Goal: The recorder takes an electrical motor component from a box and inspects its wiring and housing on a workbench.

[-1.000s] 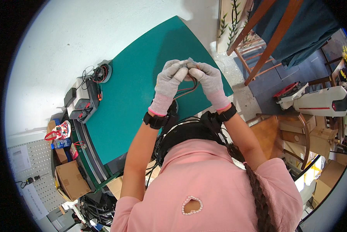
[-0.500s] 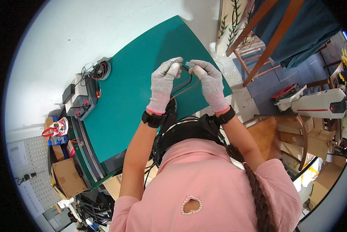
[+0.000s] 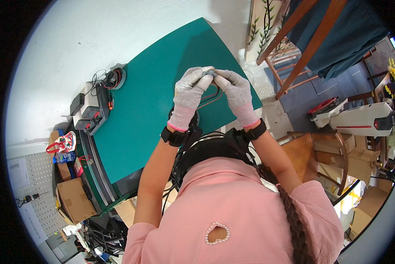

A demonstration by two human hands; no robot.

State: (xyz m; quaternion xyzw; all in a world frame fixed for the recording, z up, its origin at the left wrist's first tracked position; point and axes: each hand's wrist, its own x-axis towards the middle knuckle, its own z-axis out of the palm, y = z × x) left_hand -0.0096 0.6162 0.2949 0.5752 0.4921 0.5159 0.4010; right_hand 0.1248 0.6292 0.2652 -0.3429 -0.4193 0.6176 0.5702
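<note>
Both my hands wear light grey knit gloves with pink cuffs and are raised over the green mat. My left hand pinches a small grey wire connector between thumb and fingers. From the other side, my right hand pinches a matching small connector piece, its fingertips meeting the left ones. The fingers cover most of both pieces, so I cannot tell whether they are joined. Dark and reddish wires loop down from the fingertips toward me.
A coil of thin wires and a grey-white device sit at the mat's left edge. Cardboard boxes stand at lower left. A wooden chair is on the right, with a wooden frame draped in dark cloth behind.
My hands have come together: the two connector pieces, apart before, now meet at the fingertips. The wire loop below has shifted slightly.
</note>
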